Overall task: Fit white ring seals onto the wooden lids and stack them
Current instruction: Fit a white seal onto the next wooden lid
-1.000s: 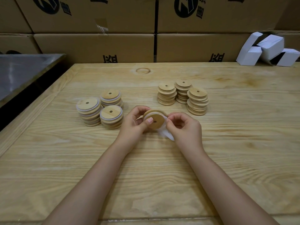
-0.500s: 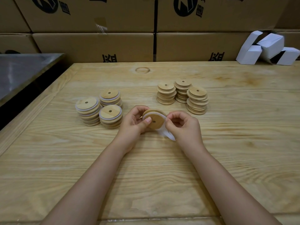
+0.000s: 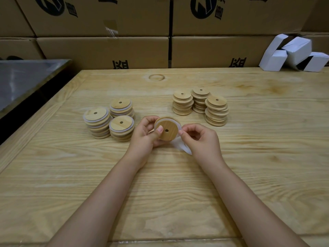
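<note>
My left hand (image 3: 145,135) grips a round wooden lid (image 3: 168,130) with a centre hole, thumb on its face, tilted toward me above the table. A white ring seal (image 3: 176,123) sits around the lid's upper rim. My right hand (image 3: 201,139) pinches the seal at the lid's right edge. More white seals (image 3: 181,147) lie under my right hand. Three stacks of lids with white seals (image 3: 110,120) stand to the left. Three stacks of bare wooden lids (image 3: 201,106) stand to the right.
The work goes on over a wooden table (image 3: 160,202). Cardboard boxes (image 3: 106,50) form a wall behind it. White folded cartons (image 3: 293,54) lie at the back right. A metal surface (image 3: 23,77) borders the table's left side.
The lid has turned slightly in my left hand and the seal has worked further round its rim. Both hands stay in the same place.
</note>
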Available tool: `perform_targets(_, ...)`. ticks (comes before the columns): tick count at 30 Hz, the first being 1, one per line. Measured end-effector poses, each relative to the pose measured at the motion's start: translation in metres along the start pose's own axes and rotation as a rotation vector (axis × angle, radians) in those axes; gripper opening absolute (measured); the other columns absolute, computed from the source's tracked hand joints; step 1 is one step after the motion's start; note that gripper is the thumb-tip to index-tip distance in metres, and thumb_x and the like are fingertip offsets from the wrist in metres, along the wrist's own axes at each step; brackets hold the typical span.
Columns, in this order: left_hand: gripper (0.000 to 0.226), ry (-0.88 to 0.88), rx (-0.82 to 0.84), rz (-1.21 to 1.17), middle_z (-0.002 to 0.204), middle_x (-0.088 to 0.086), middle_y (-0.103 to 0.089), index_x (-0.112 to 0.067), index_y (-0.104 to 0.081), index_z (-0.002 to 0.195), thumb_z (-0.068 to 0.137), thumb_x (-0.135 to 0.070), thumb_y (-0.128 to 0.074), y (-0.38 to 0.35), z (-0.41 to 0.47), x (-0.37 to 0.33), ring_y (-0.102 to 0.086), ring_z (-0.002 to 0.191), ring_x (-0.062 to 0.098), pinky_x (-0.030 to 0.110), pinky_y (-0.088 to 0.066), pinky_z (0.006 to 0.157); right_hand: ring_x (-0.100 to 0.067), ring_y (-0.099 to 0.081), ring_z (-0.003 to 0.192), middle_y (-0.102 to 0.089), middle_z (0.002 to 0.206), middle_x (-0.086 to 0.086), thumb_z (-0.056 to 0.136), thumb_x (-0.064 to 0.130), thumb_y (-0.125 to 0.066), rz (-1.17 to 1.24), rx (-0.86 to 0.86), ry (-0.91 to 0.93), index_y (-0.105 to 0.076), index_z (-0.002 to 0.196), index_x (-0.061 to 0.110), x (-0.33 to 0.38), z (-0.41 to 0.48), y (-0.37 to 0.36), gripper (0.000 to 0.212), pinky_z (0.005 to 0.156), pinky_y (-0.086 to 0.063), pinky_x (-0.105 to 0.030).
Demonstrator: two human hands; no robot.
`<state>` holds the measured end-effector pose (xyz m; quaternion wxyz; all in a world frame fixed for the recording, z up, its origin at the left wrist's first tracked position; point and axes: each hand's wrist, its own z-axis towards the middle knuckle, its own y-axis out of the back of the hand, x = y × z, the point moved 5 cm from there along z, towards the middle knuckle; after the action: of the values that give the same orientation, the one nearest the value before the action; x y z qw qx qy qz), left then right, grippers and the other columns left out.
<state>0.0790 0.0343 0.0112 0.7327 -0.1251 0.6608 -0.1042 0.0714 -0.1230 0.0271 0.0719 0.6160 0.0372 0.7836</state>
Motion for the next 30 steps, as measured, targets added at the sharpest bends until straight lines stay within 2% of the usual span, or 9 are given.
perform_targets(6,0.019,-0.004,-0.040,0.003,0.092,0.004,-0.063,-0.013,-0.052,0.098,0.091,0.004,-0.048,0.0048,0.0018,-0.0015,-0.064,0.087,0.021,0.039,-0.059,0.066,-0.004,-0.064,0.075,-0.070,0.079,0.007,0.079,0.005,-0.071,0.074,0.019,-0.044,-0.069,0.071,0.013,-0.0003,0.0011,-0.0016,0.012,0.072,-0.049,-0.014)
perform_targets(9,0.018,-0.009,-0.038,-0.002,0.093,0.005,-0.063,-0.012,-0.052,0.098,0.091,0.004,-0.048,0.0051,0.0015,-0.0023,-0.064,0.087,0.021,0.041,-0.059,0.067,-0.001,-0.064,0.074,-0.070,0.074,0.010,0.078,0.006,-0.072,0.085,0.003,-0.063,-0.069,0.068,0.015,-0.0013,0.0013,-0.0008,0.014,0.070,-0.049,-0.012)
perform_targets(12,0.018,-0.007,0.002,0.001,0.094,0.006,-0.063,-0.012,-0.051,0.100,0.090,0.004,-0.049,0.0025,0.0010,-0.0018,-0.064,0.087,0.020,0.041,-0.059,0.068,-0.001,-0.063,0.072,-0.070,0.070,0.014,0.078,0.008,-0.073,0.070,-0.020,-0.086,-0.069,0.065,0.019,-0.0035,0.0017,0.0016,0.017,0.072,-0.048,-0.017)
perform_targets(15,0.019,0.003,0.035,0.018,0.091,0.004,-0.065,-0.013,-0.051,0.100,0.090,0.003,-0.049,0.0006,0.0005,-0.0008,-0.065,0.084,0.017,0.040,-0.059,0.068,-0.004,-0.061,0.069,-0.069,0.068,0.011,0.078,0.009,-0.073,0.079,-0.033,-0.117,-0.069,0.065,0.018,-0.0059,0.0016,0.0046,0.016,0.072,-0.048,-0.023)
perform_targets(22,0.014,0.030,0.031,0.043,0.085,0.002,-0.069,-0.012,-0.052,0.100,0.089,-0.004,-0.053,-0.0010,-0.0004,0.0012,-0.068,0.075,0.014,0.038,-0.059,0.061,-0.010,-0.053,0.061,-0.059,0.054,0.010,0.080,0.009,-0.071,0.136,-0.027,-0.153,-0.068,0.066,0.015,-0.0082,0.0009,0.0060,0.015,0.066,-0.044,-0.025)
perform_targets(27,0.012,0.052,0.004,0.028,0.083,0.003,-0.071,-0.008,-0.053,0.102,0.090,-0.006,-0.054,-0.0003,-0.0001,-0.0002,-0.069,0.073,0.015,0.034,-0.058,0.056,0.003,-0.057,0.064,-0.064,0.061,0.019,0.086,0.014,-0.065,0.017,-0.009,-0.082,-0.067,0.068,0.017,-0.0024,0.0003,0.0040,0.018,0.065,-0.043,-0.012)
perform_targets(30,0.020,0.108,-0.008,0.019,0.090,0.010,-0.069,-0.004,-0.051,0.110,0.090,-0.009,-0.054,0.0000,0.0000,0.0013,-0.070,0.073,0.020,0.034,-0.059,0.057,0.001,-0.058,0.068,-0.067,0.072,0.014,0.086,0.021,-0.065,-0.065,0.020,-0.071,-0.069,0.073,0.015,-0.0004,-0.0009,0.0026,0.015,0.065,-0.043,-0.015)
